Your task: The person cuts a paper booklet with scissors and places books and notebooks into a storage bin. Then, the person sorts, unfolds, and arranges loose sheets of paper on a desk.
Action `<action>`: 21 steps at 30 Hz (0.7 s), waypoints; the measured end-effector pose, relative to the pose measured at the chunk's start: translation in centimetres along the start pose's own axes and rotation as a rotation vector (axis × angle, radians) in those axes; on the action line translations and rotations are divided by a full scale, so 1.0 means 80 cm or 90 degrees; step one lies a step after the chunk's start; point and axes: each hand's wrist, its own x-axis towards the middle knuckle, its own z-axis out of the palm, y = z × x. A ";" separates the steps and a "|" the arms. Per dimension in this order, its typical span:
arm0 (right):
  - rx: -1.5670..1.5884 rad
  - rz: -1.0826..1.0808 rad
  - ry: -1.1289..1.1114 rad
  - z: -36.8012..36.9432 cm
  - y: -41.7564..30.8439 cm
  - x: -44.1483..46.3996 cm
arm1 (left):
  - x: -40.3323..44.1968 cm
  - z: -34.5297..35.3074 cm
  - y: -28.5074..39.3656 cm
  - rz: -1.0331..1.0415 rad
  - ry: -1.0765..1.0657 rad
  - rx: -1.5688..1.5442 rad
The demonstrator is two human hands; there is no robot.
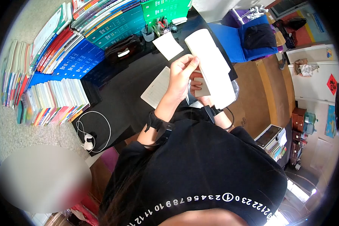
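Note:
White paper sheets [211, 69], slightly curved and with an uneven right edge, are held up above the dark desk. My left hand [180, 75] is closed, its thumb and fingers pinching the left edge of the sheets. Partly hidden behind the sheets, my right hand [196, 83] has its fingers curled around them from below. A pale piece of paper [202, 89] shows by its fingers; whether it belongs to the same sheets I cannot tell. Left of my left wrist, a lined notebook page [154, 89] lies on the desk. Beyond my hands lies a white sheet [168, 46].
Along the left of the desk [126, 100] stand rows of books [56, 100] and blue file boxes [79, 60]. A pen cup [148, 34], a dark bag [123, 49] and a white cable [110, 130] are on it. A blue chair [229, 41] stands beyond.

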 end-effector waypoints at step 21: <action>-1.109 -0.400 0.107 0.029 -0.039 0.000 | -0.025 -0.116 0.000 0.074 0.230 0.111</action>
